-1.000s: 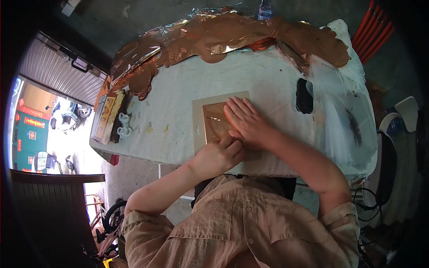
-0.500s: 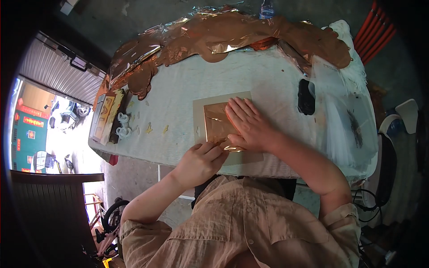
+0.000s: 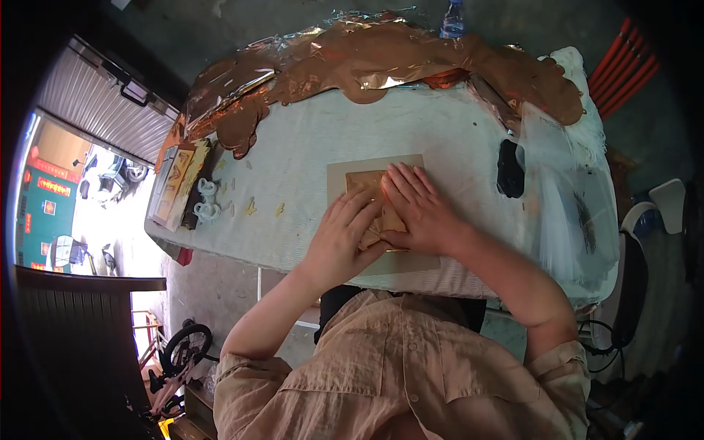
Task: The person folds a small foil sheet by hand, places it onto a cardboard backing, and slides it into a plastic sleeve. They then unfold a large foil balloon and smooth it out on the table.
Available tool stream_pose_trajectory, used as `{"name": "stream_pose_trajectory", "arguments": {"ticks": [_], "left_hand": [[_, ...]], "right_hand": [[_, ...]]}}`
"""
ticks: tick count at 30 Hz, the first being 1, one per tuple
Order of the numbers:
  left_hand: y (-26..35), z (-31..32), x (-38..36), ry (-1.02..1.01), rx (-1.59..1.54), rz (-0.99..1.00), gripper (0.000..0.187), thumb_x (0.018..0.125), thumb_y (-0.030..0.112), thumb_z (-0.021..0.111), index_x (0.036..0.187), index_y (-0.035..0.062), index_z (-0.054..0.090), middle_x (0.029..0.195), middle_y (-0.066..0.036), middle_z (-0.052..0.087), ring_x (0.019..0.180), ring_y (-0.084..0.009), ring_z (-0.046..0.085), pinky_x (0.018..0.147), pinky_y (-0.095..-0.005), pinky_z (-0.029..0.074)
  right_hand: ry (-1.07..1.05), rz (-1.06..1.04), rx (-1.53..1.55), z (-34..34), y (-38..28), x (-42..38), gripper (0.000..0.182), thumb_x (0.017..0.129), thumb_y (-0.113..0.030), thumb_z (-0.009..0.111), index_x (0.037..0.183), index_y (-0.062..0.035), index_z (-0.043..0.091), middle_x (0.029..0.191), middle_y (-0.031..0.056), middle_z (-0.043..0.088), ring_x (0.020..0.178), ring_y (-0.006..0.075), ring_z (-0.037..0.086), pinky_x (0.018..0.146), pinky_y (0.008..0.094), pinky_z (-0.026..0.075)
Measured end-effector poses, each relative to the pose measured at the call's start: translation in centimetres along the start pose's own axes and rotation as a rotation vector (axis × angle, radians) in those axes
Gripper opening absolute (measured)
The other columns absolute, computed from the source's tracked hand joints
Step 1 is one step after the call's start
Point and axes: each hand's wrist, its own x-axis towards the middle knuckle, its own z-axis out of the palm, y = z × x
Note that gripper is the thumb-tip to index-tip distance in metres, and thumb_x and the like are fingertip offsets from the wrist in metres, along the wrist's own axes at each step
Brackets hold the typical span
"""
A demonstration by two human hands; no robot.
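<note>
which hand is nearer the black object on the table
Right. The right hand lies on the foil, left of the black object; the left hand, also on the foil, is farther left, beyond the right hand.

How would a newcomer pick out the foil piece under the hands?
Find the pale table, then the flat greyish board near its front edge. On that board lies the copper-coloured foil piece, partly covered by the left hand and right hand. Unlike the sprawling brown foil heap along the far edge, it is small and roughly rectangular.
</note>
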Motion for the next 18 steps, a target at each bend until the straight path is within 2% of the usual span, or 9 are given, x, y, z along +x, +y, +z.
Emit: {"name": "stream_pose_trajectory", "arguments": {"ticks": [2,3,5,9,11,14,18], "left_hand": [[-0.5,0.5,-0.1,-0.094,0.183,0.006,0.077,0.076,0.036,0.073,0.136,0.0012,0.041,0.142,-0.019,0.038,0.135,-0.0350,0.033,0.110,-0.0466,0.027],[-0.8,0.4,-0.1,-0.095,0.182,0.005,0.077,0.076,0.036,0.073,0.136,0.0012,0.041,0.142,-0.019,0.038,0.135,-0.0350,0.033,0.110,-0.0466,0.027],[-1.4,0.0,-0.2,-0.240,0.198,-0.063,0.087,0.078,0.048,0.069,0.142,0.0006,0.032,0.150,-0.018,0.028,0.143,-0.0315,0.018,0.115,-0.0486,0.014],[-1.9,-0.1,-0.3,-0.268,0.208,-0.070,0.088,0.080,0.054,0.064,0.142,-0.0003,0.033,0.150,-0.017,0.029,0.142,-0.0301,0.020,0.115,-0.0477,0.014],[-1.9,-0.1,-0.4,-0.314,0.239,-0.079,0.093,0.080,0.056,0.063,0.146,0.0034,0.025,0.154,-0.015,0.022,0.144,-0.0286,0.015,0.116,-0.0472,0.011],[-1.9,0.0,-0.4,-0.310,0.264,-0.066,0.093,0.080,0.057,0.062,0.146,0.0032,0.025,0.154,-0.015,0.022,0.144,-0.0287,0.016,0.116,-0.0468,0.011],[-1.9,0.0,-0.5,-0.310,0.289,-0.056,0.092,0.081,0.058,0.061,0.146,0.0029,0.025,0.153,-0.015,0.022,0.144,-0.0287,0.016,0.116,-0.0464,0.011]], "right_hand": [[0.006,-0.005,0.000,0.0,0.1,0.0,0.089,0.085,-0.058,0.048,0.144,0.0052,0.026,0.150,0.0226,0.025,0.143,0.0318,0.019,0.117,0.0443,0.009],[-0.001,-0.014,-0.016,0.0,0.2,-0.1,0.089,0.085,-0.058,0.049,0.144,0.0052,0.026,0.150,0.0226,0.024,0.143,0.0318,0.019,0.117,0.0444,0.008],[-0.008,-0.023,-0.029,-0.1,0.2,-0.1,0.090,0.084,-0.058,0.049,0.144,0.0051,0.025,0.151,0.0226,0.024,0.143,0.0319,0.019,0.117,0.0444,0.008],[-0.017,-0.019,0.002,-0.5,0.1,-0.1,0.093,0.083,-0.060,0.050,0.144,0.0051,0.025,0.151,0.0230,0.024,0.143,0.0316,0.018,0.118,0.0442,0.008],[-0.030,-0.012,0.003,-0.6,0.0,0.0,0.094,0.082,-0.061,0.051,0.144,0.0052,0.025,0.151,0.0232,0.024,0.143,0.0316,0.018,0.118,0.0442,0.008],[-0.049,-0.010,0.031,-0.8,0.1,0.1,0.100,0.080,-0.066,0.051,0.144,0.0053,0.024,0.151,0.0233,0.022,0.143,0.0318,0.016,0.118,0.0441,0.007],[-0.177,0.000,0.021,-1.5,0.2,0.2,0.108,0.079,-0.071,0.050,0.146,0.0046,0.014,0.154,0.0225,0.013,0.145,0.0313,0.008,0.118,0.0431,0.003]]}}
